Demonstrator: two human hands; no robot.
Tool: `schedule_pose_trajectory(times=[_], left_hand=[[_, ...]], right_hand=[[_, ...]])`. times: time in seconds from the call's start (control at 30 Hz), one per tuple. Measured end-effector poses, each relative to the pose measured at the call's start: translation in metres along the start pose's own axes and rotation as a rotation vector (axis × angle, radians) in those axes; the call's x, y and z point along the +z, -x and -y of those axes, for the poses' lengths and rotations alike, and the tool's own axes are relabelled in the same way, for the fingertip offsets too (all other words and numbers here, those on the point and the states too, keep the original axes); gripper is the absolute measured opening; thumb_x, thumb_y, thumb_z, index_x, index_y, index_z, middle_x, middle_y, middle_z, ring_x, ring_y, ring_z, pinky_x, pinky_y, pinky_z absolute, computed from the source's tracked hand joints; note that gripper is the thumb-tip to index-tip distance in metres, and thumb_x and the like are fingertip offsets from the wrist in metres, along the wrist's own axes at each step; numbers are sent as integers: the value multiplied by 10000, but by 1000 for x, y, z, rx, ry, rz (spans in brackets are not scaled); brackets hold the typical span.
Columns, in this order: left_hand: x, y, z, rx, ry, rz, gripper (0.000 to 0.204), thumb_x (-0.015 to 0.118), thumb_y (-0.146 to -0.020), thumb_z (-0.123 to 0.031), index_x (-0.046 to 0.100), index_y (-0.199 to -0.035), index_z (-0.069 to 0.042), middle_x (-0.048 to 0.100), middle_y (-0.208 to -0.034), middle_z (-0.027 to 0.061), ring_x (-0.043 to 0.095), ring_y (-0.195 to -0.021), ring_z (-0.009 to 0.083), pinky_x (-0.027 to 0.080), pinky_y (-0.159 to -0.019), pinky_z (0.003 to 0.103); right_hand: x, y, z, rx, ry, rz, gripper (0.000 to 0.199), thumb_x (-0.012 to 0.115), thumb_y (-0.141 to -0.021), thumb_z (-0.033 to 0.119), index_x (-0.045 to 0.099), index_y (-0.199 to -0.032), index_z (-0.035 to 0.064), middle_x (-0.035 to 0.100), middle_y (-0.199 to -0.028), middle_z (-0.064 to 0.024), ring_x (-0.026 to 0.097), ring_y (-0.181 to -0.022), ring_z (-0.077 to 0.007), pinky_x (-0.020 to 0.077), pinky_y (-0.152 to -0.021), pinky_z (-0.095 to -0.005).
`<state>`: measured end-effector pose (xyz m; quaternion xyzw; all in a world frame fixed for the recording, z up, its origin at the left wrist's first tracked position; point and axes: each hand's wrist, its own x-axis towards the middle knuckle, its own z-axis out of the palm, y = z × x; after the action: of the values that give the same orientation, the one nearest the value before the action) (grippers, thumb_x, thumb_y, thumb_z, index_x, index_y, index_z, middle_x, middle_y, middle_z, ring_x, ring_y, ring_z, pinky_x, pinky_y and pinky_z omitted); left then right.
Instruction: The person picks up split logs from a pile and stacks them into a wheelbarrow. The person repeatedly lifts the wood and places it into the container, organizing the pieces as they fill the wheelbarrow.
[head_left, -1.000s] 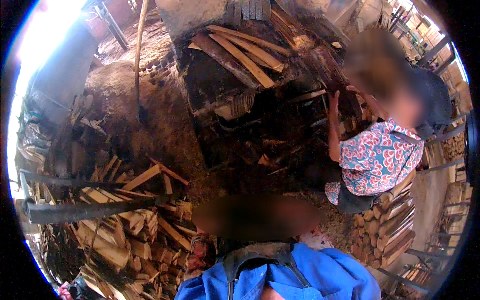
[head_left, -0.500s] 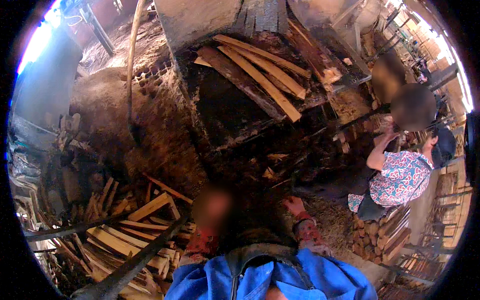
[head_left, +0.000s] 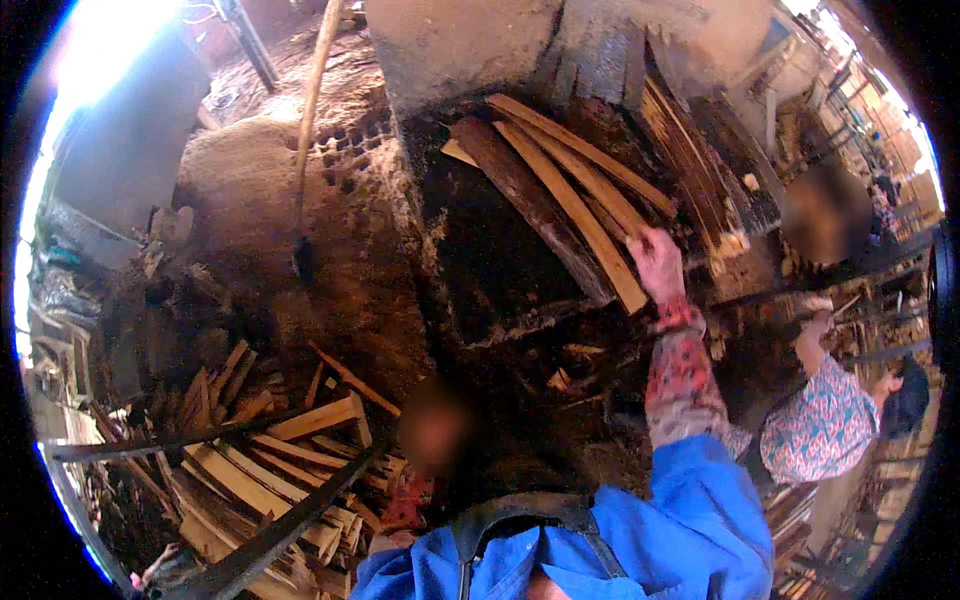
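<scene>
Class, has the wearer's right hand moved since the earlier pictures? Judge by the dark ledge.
Yes, forward. Earlier the right hand was well short of the dark ledge; now it is at the near end of a plank there.

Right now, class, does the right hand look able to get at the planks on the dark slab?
Probably yes: the right hand is at the near ends of the planks, and nothing visible blocks it.
</scene>
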<state>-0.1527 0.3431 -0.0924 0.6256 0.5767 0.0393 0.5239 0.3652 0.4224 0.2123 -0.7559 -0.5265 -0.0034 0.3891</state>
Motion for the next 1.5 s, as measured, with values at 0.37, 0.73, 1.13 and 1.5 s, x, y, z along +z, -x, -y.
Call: schedule_pose_trajectory(times=[0.37,0.73,1.13,1.5], left_hand=[[103,38,36,134,708,-36,230,666,-857,-268,693,-903,-44,668,-716,55,609,-650,159,499,-607,332],[25,47,-167,61,776,-146,229,646,-914,-275,656,-940,-47,674,-848,34,620,-787,133,500,-669,292],[-38,39,-239,51,856,-335,364,680,-902,-292,614,-1055,31,635,-890,47,559,-720,118,464,-632,294],[-59,38,-294,229,993,-458,461,731,-863,-281,568,-1184,7,624,-1053,61,581,-964,144,471,-832,307]], right_hand=[[107,-181,-85,132,445,425,895,441,-817,736,437,-1403,59,480,-1286,-303,486,-1201,-423,429,-953,-502],[86,-55,10,-21,439,451,730,613,-809,565,492,-1363,105,479,-1255,-262,488,-1151,-424,426,-944,-493],[88,64,84,-19,243,428,766,703,-783,435,445,-1361,3,429,-1280,-281,440,-1179,-437,405,-970,-503],[66,52,89,-130,-73,352,522,741,-804,342,605,-1121,-49,549,-1105,-214,561,-1041,-353,484,-856,-404]])
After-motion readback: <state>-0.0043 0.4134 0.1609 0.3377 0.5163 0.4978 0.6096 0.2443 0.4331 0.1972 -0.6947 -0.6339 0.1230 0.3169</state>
